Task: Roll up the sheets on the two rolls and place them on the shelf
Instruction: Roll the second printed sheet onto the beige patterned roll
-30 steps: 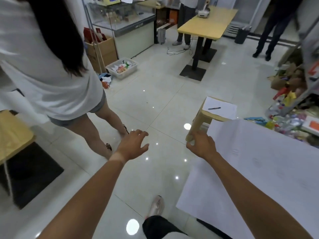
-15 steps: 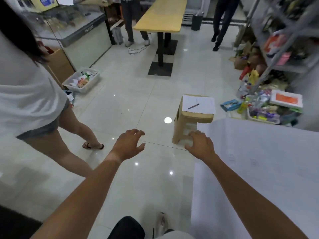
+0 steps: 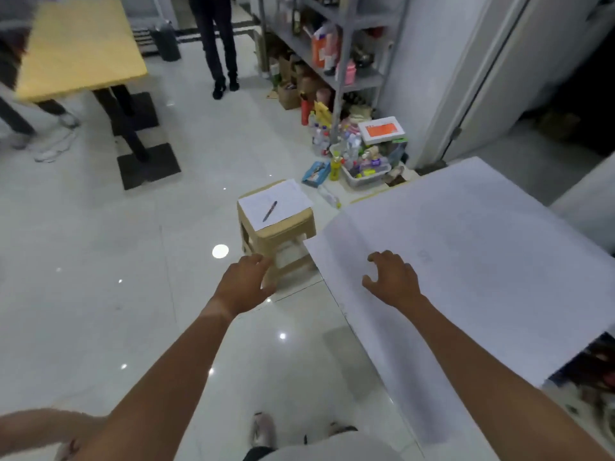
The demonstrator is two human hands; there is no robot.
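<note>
A large white sheet point(image 3: 482, 261) lies spread flat on the right, its near-left corner reaching toward my legs. My right hand point(image 3: 392, 281) hovers over or rests on the sheet's left part, fingers loosely curled, holding nothing. My left hand point(image 3: 246, 284) is out over the floor to the left of the sheet, in front of a small beige stool point(image 3: 283, 241), fingers relaxed and empty. A grey metal shelf point(image 3: 346, 61) stands at the back right, stocked with bottles. No rolls are visible.
The stool carries a paper with a pen point(image 3: 270, 210). Bottles and a tray of clutter point(image 3: 359, 161) crowd the floor under the shelf. A yellow table point(image 3: 76, 44) stands at the back left; a person's legs point(image 3: 219, 44) are beyond it. Someone's arm point(image 3: 43, 430) shows at the bottom left.
My view has swung right, bringing the shelf and the sheet into the centre. My right hand moved from the sheet's edge onto the sheet. The person in the white shirt has left the view.
</note>
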